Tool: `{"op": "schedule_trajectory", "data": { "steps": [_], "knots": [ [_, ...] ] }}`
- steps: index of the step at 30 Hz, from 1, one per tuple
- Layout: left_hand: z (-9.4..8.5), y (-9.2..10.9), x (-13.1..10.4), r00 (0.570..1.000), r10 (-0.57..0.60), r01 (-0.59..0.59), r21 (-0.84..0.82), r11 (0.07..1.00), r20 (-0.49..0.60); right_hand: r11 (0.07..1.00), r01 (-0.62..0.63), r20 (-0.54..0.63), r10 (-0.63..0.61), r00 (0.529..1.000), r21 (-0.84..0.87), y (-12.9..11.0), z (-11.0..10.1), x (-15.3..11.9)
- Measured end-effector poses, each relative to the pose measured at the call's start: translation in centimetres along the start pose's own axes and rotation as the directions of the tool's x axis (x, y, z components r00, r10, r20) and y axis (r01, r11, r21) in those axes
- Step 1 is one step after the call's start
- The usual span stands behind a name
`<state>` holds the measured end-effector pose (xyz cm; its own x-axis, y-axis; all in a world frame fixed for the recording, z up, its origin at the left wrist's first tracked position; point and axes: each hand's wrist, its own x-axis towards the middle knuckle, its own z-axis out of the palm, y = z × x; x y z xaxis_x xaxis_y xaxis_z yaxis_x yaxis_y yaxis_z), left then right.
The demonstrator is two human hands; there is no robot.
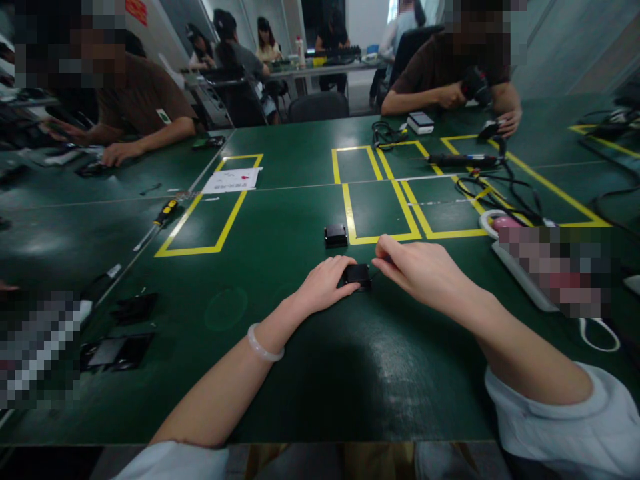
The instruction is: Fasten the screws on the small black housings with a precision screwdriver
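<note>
My left hand (327, 283) is closed round the left side of a small black box-shaped part (359, 275), which rests on the green table. Just to the right of that part, my right hand (407, 263) is closed in a pinch, thumb against bent forefinger. Something thin and dark may show at its fingertips, but it is too small to make out. A second black box-shaped part (335, 235) lies a little farther away, apart from both hands.
Yellow tape outlines (386, 238) mark the green table (280, 393). A yellow-black screwdriver (167, 212) lies left, near dark flat parts (117, 351). Cables (525, 190) and a phone-like object (525, 280) are right. Across the table, a co-worker (450, 73) holds a dark power tool (477, 87).
</note>
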<state>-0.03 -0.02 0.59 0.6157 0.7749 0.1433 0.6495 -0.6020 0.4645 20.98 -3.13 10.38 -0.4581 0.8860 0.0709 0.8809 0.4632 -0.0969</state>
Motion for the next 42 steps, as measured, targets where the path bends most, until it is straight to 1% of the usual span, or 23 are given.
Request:
{"op": "schedule_trajectory", "data": {
  "steps": [3,7,13,16,20,25,32,35,42],
  "knots": [
    [-0.01,0.03,-0.02,1.000,-0.006,0.006,-0.005,1.000,-0.003,0.999,0.022,-0.032,-0.021,0.999,0.025,0.06,0.17,-0.09],
    [0.04,-0.03,-0.01,1.000,-0.003,0.003,-0.004,1.000,-0.007,0.999,0.017,-0.068,-0.014,0.998,0.039,-0.01,0.18,-0.18],
    [0.07,-0.10,0.02,1.000,0.008,-0.008,0.004,1.000,-0.005,1.000,0.009,-0.033,-0.008,0.999,0.021,0.06,0.19,0.00],
    [0.06,-0.15,0.00,1.000,0.007,-0.007,0.005,1.000,-0.003,1.000,-0.006,-0.034,0.006,0.999,0.013,0.18,0.39,0.07],
    [0.16,-0.23,-0.08,1.000,0.012,-0.012,0.009,1.000,-0.011,0.998,0.013,-0.036,-0.011,0.999,0.059,0.20,0.41,-0.05],
    [0.22,-0.24,-0.18,1.000,0.012,-0.012,-0.007,1.000,-0.021,0.995,0.007,-0.056,-0.002,0.998,0.099,-0.02,0.34,0.00],
    [0.17,-0.20,-0.13,1.000,0.012,-0.012,0.000,1.000,-0.015,0.999,-0.049,-0.093,0.048,0.994,-0.011,-0.29,0.89,0.64],
    [0.15,-0.12,-0.08,1.000,0.006,-0.006,0.003,1.000,-0.013,0.998,-0.061,-0.104,0.058,0.993,-0.031,-0.32,0.95,0.62],
    [0.01,0.05,-0.05,1.000,-0.007,0.007,-0.012,1.000,-0.005,1.000,-0.012,-0.163,0.007,0.987,-0.028,-0.11,1.01,0.13]
  ]
}}
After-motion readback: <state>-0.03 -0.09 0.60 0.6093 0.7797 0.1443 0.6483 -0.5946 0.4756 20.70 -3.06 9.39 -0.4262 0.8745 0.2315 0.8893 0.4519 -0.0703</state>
